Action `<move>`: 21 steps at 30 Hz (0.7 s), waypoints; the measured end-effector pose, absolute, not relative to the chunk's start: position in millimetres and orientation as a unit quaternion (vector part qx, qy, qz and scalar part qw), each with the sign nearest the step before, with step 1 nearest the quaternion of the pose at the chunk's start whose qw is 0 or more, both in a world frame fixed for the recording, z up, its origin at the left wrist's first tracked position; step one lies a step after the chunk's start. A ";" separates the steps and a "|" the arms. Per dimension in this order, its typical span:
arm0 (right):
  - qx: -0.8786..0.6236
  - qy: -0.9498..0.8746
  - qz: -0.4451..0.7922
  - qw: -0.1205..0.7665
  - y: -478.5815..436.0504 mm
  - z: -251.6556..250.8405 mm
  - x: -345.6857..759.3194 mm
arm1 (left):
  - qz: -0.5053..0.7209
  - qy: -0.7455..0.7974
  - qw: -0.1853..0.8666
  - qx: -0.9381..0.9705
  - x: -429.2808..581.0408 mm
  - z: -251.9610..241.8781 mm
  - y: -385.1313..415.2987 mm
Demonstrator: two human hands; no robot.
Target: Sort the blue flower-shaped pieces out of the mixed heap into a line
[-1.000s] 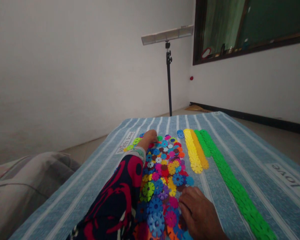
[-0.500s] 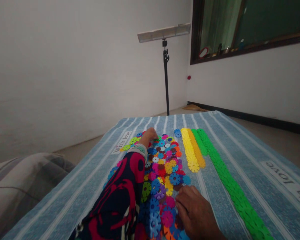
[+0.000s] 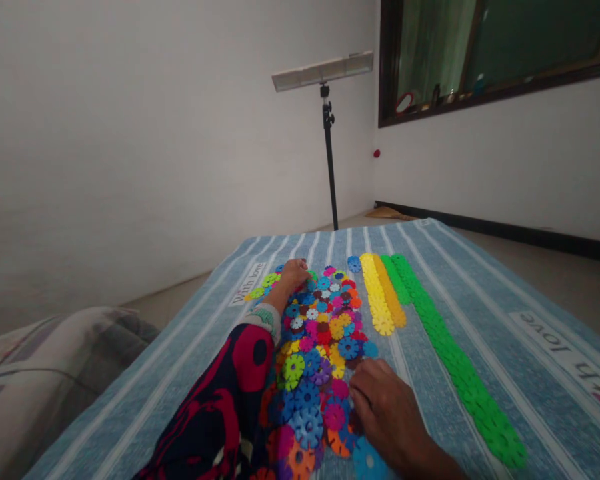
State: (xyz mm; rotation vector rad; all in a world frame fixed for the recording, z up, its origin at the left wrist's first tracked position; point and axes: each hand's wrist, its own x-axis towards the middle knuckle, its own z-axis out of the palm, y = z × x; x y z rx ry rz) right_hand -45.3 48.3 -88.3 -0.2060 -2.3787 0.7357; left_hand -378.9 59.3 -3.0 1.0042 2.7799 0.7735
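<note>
My left hand (image 3: pixel 295 273) reaches to the far end of a long pile of mixed-colour notched plastic discs (image 3: pixel 323 327). Its fingers are bent down and closed on a green notched disc (image 3: pixel 313 275) at their tips. My right hand (image 3: pixel 386 408) rests at the near right side of the pile, palm down, with curled fingers; whatever they hold is hidden. Close to it lie a pink disc (image 3: pixel 335 416) and blue discs (image 3: pixel 349 347). To the right lie overlapping rows of discs: yellow (image 3: pixel 377 293), orange-yellow (image 3: pixel 391 297), short green (image 3: pixel 396 280) and long green (image 3: pixel 455 360).
A blue disc stack (image 3: pixel 355 264) tops the rows at the left. Lime discs (image 3: pixel 263 288) lie by my left wrist. A striped cloth (image 3: pixel 180 373) covers the table. Beyond it stands a lamp on a black pole (image 3: pixel 331 167); grey-white fabric (image 3: pixel 55 380) is at left.
My left hand has drawn slightly left and nearer, with the green disc moving along, and its forearm has uncovered more of the pile. My right hand stays almost in place.
</note>
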 end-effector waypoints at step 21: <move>-0.104 -0.922 0.236 0.289 57.0 -79.6 -38.2 | 0.309 0.882 -0.031 0.355 -208.7 7.7 -100.7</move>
